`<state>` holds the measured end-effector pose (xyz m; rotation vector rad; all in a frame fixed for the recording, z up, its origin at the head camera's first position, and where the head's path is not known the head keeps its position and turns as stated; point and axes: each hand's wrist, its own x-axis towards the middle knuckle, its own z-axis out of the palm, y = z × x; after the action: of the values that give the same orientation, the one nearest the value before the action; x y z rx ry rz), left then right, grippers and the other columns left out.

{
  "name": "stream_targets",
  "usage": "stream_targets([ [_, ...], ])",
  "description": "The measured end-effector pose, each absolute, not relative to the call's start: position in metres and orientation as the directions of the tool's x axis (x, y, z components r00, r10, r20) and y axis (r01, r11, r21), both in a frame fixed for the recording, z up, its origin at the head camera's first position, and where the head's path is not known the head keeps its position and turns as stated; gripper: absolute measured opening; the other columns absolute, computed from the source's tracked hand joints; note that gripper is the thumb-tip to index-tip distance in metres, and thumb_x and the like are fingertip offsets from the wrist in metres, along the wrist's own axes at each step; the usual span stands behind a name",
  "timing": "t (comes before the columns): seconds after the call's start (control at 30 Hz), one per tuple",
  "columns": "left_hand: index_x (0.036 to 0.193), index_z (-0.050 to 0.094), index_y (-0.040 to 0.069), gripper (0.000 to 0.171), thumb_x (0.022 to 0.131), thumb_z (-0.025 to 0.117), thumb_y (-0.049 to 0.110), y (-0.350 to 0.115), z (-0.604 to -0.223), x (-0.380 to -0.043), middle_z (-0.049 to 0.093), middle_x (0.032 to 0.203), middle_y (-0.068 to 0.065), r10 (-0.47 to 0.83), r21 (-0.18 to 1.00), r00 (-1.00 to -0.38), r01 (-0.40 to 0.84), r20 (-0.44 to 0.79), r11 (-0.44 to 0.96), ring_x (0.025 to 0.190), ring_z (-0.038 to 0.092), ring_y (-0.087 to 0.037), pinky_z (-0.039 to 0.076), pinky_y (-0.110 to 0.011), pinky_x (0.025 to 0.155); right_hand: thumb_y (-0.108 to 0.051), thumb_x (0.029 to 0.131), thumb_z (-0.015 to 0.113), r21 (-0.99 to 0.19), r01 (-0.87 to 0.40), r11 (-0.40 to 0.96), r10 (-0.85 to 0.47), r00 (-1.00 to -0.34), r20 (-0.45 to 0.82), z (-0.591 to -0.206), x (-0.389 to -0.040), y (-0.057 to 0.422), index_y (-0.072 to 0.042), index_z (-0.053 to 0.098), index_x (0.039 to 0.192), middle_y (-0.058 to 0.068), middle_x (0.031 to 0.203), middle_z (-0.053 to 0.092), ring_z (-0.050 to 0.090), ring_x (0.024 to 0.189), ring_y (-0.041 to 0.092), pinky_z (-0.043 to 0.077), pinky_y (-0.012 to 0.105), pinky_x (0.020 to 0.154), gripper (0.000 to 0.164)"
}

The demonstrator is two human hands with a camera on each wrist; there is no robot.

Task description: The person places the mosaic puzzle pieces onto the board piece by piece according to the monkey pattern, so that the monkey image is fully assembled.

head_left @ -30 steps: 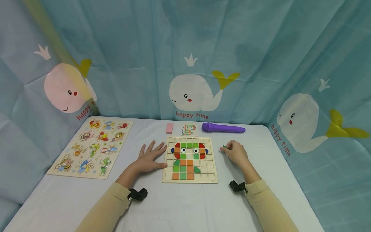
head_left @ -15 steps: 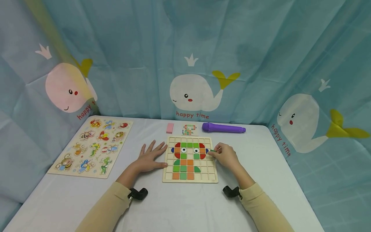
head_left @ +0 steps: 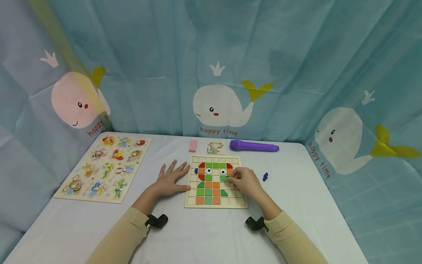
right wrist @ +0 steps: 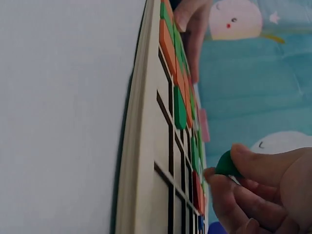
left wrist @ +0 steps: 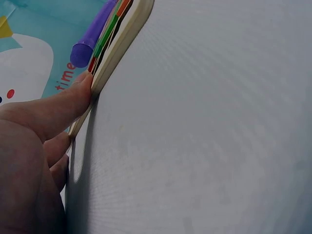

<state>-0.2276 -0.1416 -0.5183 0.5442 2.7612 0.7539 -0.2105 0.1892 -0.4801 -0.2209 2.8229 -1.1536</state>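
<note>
A square wooden grid board (head_left: 194, 203) lies on the table with coloured tiles forming a figure with two round eyes. My left hand (head_left: 169, 183) lies spread at the board's left side, thumb and fingertips touching its edge; the left wrist view shows the thumb (left wrist: 68, 102) against the rim. Over the right part of the board, my right hand (head_left: 247, 181) pinches a green curved-edge tile (right wrist: 226, 165) between thumb and fingers. That tile is off the board's surface in the right wrist view. The hand hides some right-hand cells and tiles.
Small dark blue pieces (head_left: 265, 176) lie right of the board. Behind it are a pink block (head_left: 193, 146), a picture card (head_left: 215, 147) and a purple microphone-shaped stick (head_left: 254, 145). An insect puzzle board (head_left: 103, 168) lies at the left. A whale-print curtain (head_left: 148, 102) surrounds the table.
My right hand has moved left from the table to over the board, carrying the green tile. The blue pieces it covered now show. My left hand has stayed put.
</note>
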Motion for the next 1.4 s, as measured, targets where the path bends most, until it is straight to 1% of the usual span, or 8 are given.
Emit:
stream_targets([
  [0.17, 0.160, 0.030, 0.023, 0.094, 0.085, 0.069, 0.064, -0.141, -0.518, -0.228, 0.018, 0.170, -0.001, 0.410, 0.523, -0.903, 0.291, -0.126, 0.801, 0.157, -0.007, -0.039, -0.015, -0.066, 0.119, -0.032, 0.086, 0.081, -0.712, -0.150, 0.686, -0.217, -0.976, -0.003, -0.477, -0.207, 0.179, -0.021, 0.073, 0.082, -0.008, 0.075, 0.066, 0.057, 0.069, 0.013, 0.049, 0.029, 0.062, 0.015],
  [0.37, 0.161, 0.029, 0.025, 0.095, 0.084, 0.067, 0.067, -0.141, -0.520, -0.229, 0.017, 0.170, 0.000, 0.404, 0.517, -0.905, 0.286, -0.130, 0.807, 0.157, -0.008, -0.037, -0.015, -0.066, 0.119, -0.033, 0.088, 0.080, -0.707, -0.191, 0.681, -0.279, -0.960, -0.009, -0.474, -0.204, 0.159, -0.023, 0.074, 0.080, -0.009, 0.074, 0.066, 0.057, 0.068, 0.011, 0.050, 0.027, 0.062, 0.014],
  [0.5, 0.160, 0.029, 0.025, 0.095, 0.084, 0.067, 0.068, -0.142, -0.523, -0.230, 0.018, 0.170, 0.000, 0.409, 0.519, -0.904, 0.293, -0.121, 0.803, 0.157, -0.007, -0.037, -0.015, -0.066, 0.119, -0.033, 0.088, 0.079, -0.704, -0.209, 0.678, -0.321, -0.947, -0.028, -0.475, -0.203, 0.144, -0.024, 0.075, 0.080, -0.008, 0.072, 0.067, 0.059, 0.067, 0.010, 0.050, 0.027, 0.061, 0.014],
  [0.63, 0.160, 0.029, 0.025, 0.094, 0.085, 0.067, 0.066, -0.142, -0.524, -0.230, 0.018, 0.170, -0.001, 0.420, 0.527, -0.900, 0.301, -0.118, 0.794, 0.157, -0.007, -0.038, -0.015, -0.066, 0.118, -0.034, 0.088, 0.079, -0.699, -0.218, 0.681, -0.350, -0.935, -0.050, -0.477, -0.198, 0.128, -0.024, 0.074, 0.079, -0.010, 0.072, 0.065, 0.057, 0.067, 0.009, 0.048, 0.024, 0.060, 0.014],
  [0.87, 0.160, 0.030, 0.025, 0.092, 0.086, 0.067, 0.065, -0.143, -0.521, -0.229, 0.018, 0.170, -0.001, 0.415, 0.514, -0.903, 0.305, -0.113, 0.802, 0.157, -0.006, -0.038, -0.014, -0.067, 0.118, -0.028, 0.089, 0.079, -0.694, -0.322, 0.644, -0.467, -0.884, -0.023, -0.481, -0.191, 0.101, -0.020, 0.073, 0.081, -0.012, 0.069, 0.064, 0.056, 0.061, 0.004, 0.046, 0.020, 0.056, 0.013],
  [0.97, 0.160, 0.031, 0.024, 0.092, 0.086, 0.068, 0.063, -0.143, -0.520, -0.228, 0.018, 0.170, -0.001, 0.419, 0.518, -0.902, 0.309, -0.107, 0.798, 0.157, -0.006, -0.039, -0.014, -0.068, 0.118, -0.030, 0.089, 0.078, -0.664, -0.348, 0.662, -0.483, -0.875, -0.023, -0.484, -0.190, 0.092, -0.022, 0.072, 0.080, -0.015, 0.068, 0.063, 0.055, 0.060, 0.001, 0.045, 0.019, 0.055, 0.013],
  [1.13, 0.160, 0.030, 0.024, 0.092, 0.086, 0.068, 0.064, -0.143, -0.519, -0.228, 0.018, 0.170, -0.001, 0.423, 0.515, -0.900, 0.313, -0.108, 0.798, 0.157, -0.005, -0.039, -0.014, -0.068, 0.118, -0.031, 0.089, 0.078, -0.630, -0.367, 0.685, -0.501, -0.864, -0.041, -0.485, -0.188, 0.082, -0.026, 0.070, 0.078, -0.017, 0.069, 0.061, 0.051, 0.061, 0.001, 0.041, 0.019, 0.055, 0.015],
  [1.4, 0.160, 0.031, 0.024, 0.093, 0.086, 0.068, 0.065, -0.142, -0.520, -0.228, 0.019, 0.170, -0.002, 0.420, 0.514, -0.901, 0.311, -0.108, 0.800, 0.156, -0.005, -0.040, -0.014, -0.068, 0.118, -0.033, 0.089, 0.079, -0.591, -0.375, 0.714, -0.521, -0.848, -0.091, -0.485, -0.186, 0.077, -0.025, 0.072, 0.079, -0.017, 0.069, 0.060, 0.050, 0.063, 0.001, 0.041, 0.019, 0.056, 0.014],
])
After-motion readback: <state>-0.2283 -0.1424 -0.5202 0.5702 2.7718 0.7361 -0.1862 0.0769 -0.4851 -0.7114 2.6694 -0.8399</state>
